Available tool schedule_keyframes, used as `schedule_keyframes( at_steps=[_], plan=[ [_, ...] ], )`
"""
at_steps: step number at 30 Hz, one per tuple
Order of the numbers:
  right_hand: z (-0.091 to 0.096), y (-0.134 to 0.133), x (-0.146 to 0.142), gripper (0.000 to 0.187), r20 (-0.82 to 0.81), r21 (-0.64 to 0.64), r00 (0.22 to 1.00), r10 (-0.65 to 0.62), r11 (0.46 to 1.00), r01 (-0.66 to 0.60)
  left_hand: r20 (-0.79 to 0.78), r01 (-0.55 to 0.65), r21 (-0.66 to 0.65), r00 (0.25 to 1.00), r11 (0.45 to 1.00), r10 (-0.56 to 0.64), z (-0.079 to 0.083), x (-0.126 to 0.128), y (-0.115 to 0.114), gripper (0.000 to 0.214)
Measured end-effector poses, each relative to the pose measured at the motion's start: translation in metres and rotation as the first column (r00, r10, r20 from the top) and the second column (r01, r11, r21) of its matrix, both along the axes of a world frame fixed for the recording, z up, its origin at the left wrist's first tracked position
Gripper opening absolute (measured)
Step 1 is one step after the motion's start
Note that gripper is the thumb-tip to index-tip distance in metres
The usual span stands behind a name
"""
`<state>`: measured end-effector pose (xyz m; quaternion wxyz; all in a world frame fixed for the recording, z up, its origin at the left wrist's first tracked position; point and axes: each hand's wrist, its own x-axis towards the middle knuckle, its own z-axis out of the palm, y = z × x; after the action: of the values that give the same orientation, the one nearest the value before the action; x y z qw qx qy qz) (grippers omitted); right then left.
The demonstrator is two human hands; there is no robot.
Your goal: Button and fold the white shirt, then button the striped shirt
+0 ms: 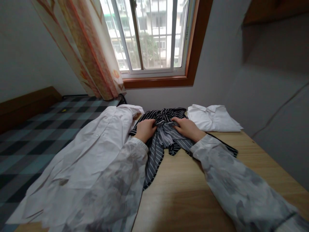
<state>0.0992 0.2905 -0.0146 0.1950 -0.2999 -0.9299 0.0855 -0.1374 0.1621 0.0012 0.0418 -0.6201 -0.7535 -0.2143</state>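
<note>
A black garment with white stripes (pixel 155 158) lies bunched on the wooden table, its paler grey inner side partly turned up. It looks like a shirt, though its folds hide the full shape. My left hand (pixel 145 129) grips the cloth on the left, fingers curled into it. On the right, my right hand (pixel 187 128) pinches the same cloth between thumb and fingers. One striped end hangs toward me below my left hand, and another strip reaches out to the right past my right wrist. Most fingertips are hidden in the fabric.
A white shirt (pixel 96 145) is spread along the left side of the table (pixel 173 193). Folded white clothing (pixel 212 117) rests at the far right corner. Left is a bed with a checked cover (pixel 21 148). A curtain (pixel 89 48) hangs beside the window (pixel 154 35).
</note>
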Motion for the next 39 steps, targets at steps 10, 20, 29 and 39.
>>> schedule_keyframes(
  at_steps=[10,20,29,39],
  plan=[
    [0.035,-0.017,0.011,0.034,0.145,0.037,0.986,-0.079,0.997,0.075,-0.063,0.015,0.071,0.998,0.997,-0.010,0.023,0.016,-0.007,0.031],
    [0.063,-0.018,0.023,0.033,0.039,-0.353,0.935,0.353,0.880,-0.317,-0.122,-0.094,-0.313,0.991,0.945,0.058,0.037,0.018,-0.013,0.031],
    [0.035,-0.009,0.013,0.022,-0.087,-0.375,0.984,0.157,0.910,-0.179,-0.145,-0.166,-0.314,0.981,0.935,0.125,0.030,0.021,-0.013,0.047],
    [-0.012,-0.014,-0.008,0.024,-0.127,0.026,0.987,-0.099,0.994,0.103,-0.055,0.325,-0.157,0.940,0.933,-0.337,0.010,0.008,-0.005,0.008]
  ],
)
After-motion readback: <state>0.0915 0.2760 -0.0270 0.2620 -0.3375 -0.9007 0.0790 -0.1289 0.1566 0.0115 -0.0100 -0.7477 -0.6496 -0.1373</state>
